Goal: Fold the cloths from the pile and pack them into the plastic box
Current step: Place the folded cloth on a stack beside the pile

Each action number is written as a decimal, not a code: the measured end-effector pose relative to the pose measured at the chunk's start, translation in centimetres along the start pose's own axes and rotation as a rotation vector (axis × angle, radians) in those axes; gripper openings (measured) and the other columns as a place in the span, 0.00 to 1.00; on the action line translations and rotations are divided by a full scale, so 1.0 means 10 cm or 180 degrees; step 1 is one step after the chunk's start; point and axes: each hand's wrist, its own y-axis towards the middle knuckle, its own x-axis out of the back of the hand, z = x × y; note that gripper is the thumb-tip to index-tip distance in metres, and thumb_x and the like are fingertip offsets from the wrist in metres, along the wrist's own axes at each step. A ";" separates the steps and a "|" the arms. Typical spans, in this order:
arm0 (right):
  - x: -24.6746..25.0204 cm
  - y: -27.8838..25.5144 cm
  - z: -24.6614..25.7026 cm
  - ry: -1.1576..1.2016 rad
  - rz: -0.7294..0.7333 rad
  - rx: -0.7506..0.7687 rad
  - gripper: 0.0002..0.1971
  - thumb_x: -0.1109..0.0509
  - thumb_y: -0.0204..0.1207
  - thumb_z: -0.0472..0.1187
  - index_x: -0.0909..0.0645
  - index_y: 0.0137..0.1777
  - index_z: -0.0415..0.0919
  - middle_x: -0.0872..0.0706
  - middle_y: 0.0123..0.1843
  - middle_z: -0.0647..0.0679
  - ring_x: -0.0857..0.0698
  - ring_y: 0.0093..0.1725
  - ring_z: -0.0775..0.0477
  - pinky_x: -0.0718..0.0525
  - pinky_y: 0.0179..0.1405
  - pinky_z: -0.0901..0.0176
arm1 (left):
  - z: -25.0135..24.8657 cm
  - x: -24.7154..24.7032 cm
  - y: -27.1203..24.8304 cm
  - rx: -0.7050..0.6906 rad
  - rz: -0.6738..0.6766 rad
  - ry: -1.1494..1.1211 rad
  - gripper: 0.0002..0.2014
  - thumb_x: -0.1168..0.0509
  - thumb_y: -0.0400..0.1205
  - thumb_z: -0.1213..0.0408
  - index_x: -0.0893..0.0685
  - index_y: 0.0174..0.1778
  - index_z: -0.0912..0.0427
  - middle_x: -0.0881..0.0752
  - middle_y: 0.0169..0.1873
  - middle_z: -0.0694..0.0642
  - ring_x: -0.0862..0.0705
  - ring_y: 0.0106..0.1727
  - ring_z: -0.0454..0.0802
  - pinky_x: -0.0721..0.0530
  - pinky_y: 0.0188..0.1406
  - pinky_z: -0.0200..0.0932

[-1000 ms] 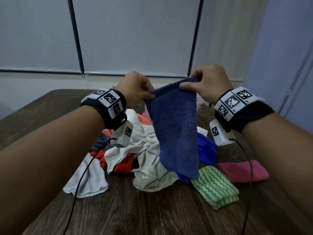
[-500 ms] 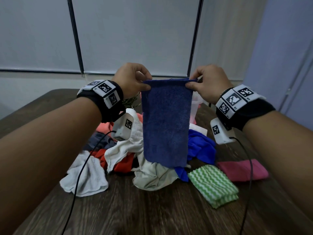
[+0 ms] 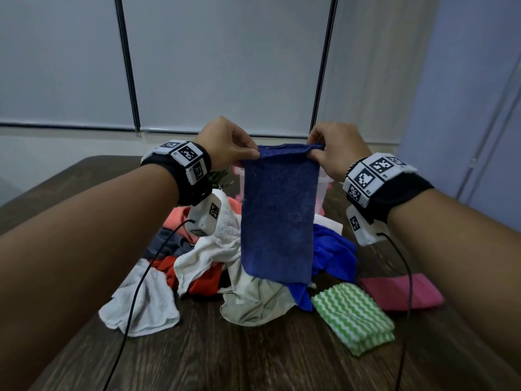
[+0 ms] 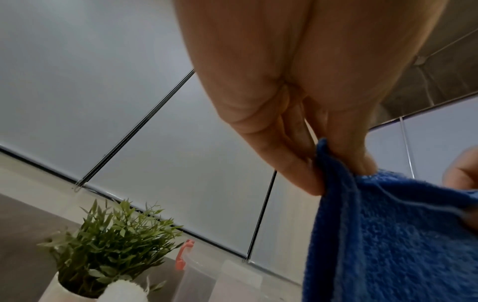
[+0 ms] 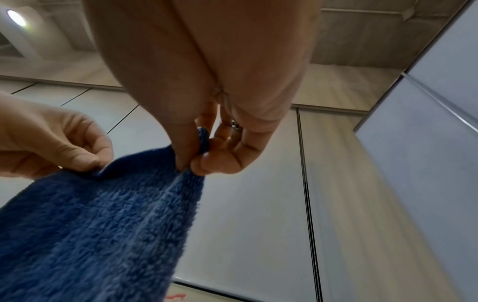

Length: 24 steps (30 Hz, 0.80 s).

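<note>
Navy cloth (image 3: 277,218) now hangs flat and square from its top corners, left hand (image 3: 225,145) raised level with right hand (image 3: 337,150), formerly lower with the cloth slanted

— That dark blue towel (image 3: 277,218): what is it made of?
— Thick terry cloth, matt, with a rough looped nap and a flat woven band near the hem.
— And the table (image 3: 253,359)?
— Dark wood grain, with a dull sheen.
— The green-and-white cloth (image 3: 352,317)?
— A thin, flat weave in a zigzag pattern.
— The plastic box (image 3: 323,185)?
— Translucent, smooth plastic.
</note>
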 end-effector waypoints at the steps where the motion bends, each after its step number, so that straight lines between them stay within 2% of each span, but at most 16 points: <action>1: 0.03 0.02 0.00 0.0083 -0.0051 -0.0025 0.06 0.22 0.74 0.40 0.15 0.48 0.44 0.14 0.44 0.48 0.18 0.45 0.46 0.22 0.48 0.58 | -0.01 0.01 0.01 -0.0022 -0.0099 -0.0028 0.04 0.23 0.76 0.68 0.09 0.43 0.65 0.09 0.35 0.61 0.11 0.32 0.47 0.09 0.37 0.41; 4: 0.12 0.08 0.01 0.0477 -0.0147 -0.0239 0.05 0.22 0.74 0.40 0.14 0.46 0.40 0.11 0.42 0.44 0.12 0.40 0.42 0.11 0.48 0.46 | -0.07 0.03 0.06 -0.0150 -0.0401 -0.0066 0.05 0.24 0.76 0.67 0.11 0.43 0.65 0.10 0.33 0.58 0.14 0.27 0.43 0.12 0.28 0.39; 6: 0.19 0.09 0.03 0.0648 -0.0110 -0.0397 0.05 0.24 0.77 0.39 0.15 0.47 0.38 0.11 0.39 0.43 0.10 0.34 0.43 0.09 0.41 0.47 | -0.11 0.05 0.08 -0.0196 -0.0427 -0.0075 0.06 0.23 0.76 0.67 0.13 0.45 0.62 0.10 0.33 0.58 0.15 0.28 0.46 0.11 0.28 0.41; 9: 0.23 0.08 0.07 0.0863 -0.0014 -0.0541 0.04 0.26 0.79 0.37 0.18 0.50 0.39 0.12 0.41 0.43 0.10 0.29 0.45 0.09 0.32 0.52 | -0.12 0.09 0.11 -0.0225 -0.0242 0.0188 0.12 0.22 0.74 0.70 0.11 0.52 0.58 0.09 0.38 0.56 0.13 0.33 0.46 0.10 0.34 0.40; 12: 0.25 0.07 0.08 0.0882 0.0014 -0.0541 0.04 0.26 0.79 0.35 0.17 0.50 0.41 0.12 0.42 0.44 0.10 0.28 0.46 0.09 0.30 0.56 | -0.10 0.12 0.15 -0.0368 -0.0125 0.0739 0.15 0.22 0.74 0.69 0.09 0.56 0.55 0.09 0.43 0.53 0.11 0.42 0.46 0.12 0.45 0.36; 14: 0.24 0.09 0.07 0.0800 0.0127 -0.0496 0.06 0.25 0.78 0.35 0.15 0.52 0.42 0.11 0.42 0.45 0.09 0.29 0.47 0.09 0.32 0.57 | -0.08 0.12 0.17 -0.0402 -0.0117 0.1009 0.10 0.24 0.76 0.66 0.08 0.52 0.53 0.09 0.40 0.52 0.13 0.37 0.41 0.17 0.40 0.29; 16: 0.23 0.10 0.06 0.0586 0.0233 -0.0420 0.06 0.24 0.76 0.35 0.12 0.52 0.42 0.10 0.41 0.44 0.09 0.32 0.47 0.10 0.35 0.59 | -0.05 0.09 0.18 -0.0354 -0.0131 0.0951 0.05 0.26 0.78 0.65 0.07 0.49 0.55 0.09 0.37 0.54 0.16 0.27 0.34 0.21 0.30 0.23; 17: 0.23 0.10 0.06 0.0497 0.0231 -0.0393 0.05 0.23 0.76 0.35 0.11 0.51 0.42 0.09 0.40 0.44 0.09 0.33 0.48 0.10 0.38 0.59 | -0.04 0.08 0.19 -0.0337 -0.0153 0.0864 0.05 0.27 0.80 0.64 0.07 0.49 0.56 0.09 0.37 0.55 0.17 0.25 0.32 0.21 0.28 0.22; 19: 0.24 0.11 0.04 0.0509 0.0170 -0.0396 0.04 0.24 0.76 0.37 0.10 0.50 0.41 0.09 0.38 0.45 0.09 0.34 0.49 0.10 0.42 0.58 | -0.01 0.08 0.19 -0.0281 -0.0164 0.0607 0.06 0.30 0.82 0.65 0.08 0.51 0.59 0.09 0.38 0.57 0.17 0.25 0.31 0.19 0.28 0.24; 20: 0.25 0.10 0.04 0.0590 0.0164 -0.0413 0.04 0.24 0.77 0.37 0.10 0.49 0.41 0.09 0.38 0.45 0.09 0.33 0.49 0.10 0.40 0.59 | 0.00 0.09 0.18 -0.0247 -0.0150 0.0468 0.07 0.30 0.82 0.67 0.08 0.52 0.60 0.09 0.38 0.57 0.16 0.26 0.32 0.17 0.29 0.25; 24: 0.30 0.06 0.06 0.0839 0.0245 -0.0456 0.03 0.26 0.79 0.38 0.11 0.48 0.39 0.09 0.35 0.43 0.09 0.29 0.48 0.11 0.29 0.64 | 0.01 0.10 0.14 -0.0200 -0.0228 0.0032 0.10 0.27 0.78 0.75 0.09 0.53 0.62 0.09 0.39 0.60 0.12 0.36 0.47 0.09 0.43 0.44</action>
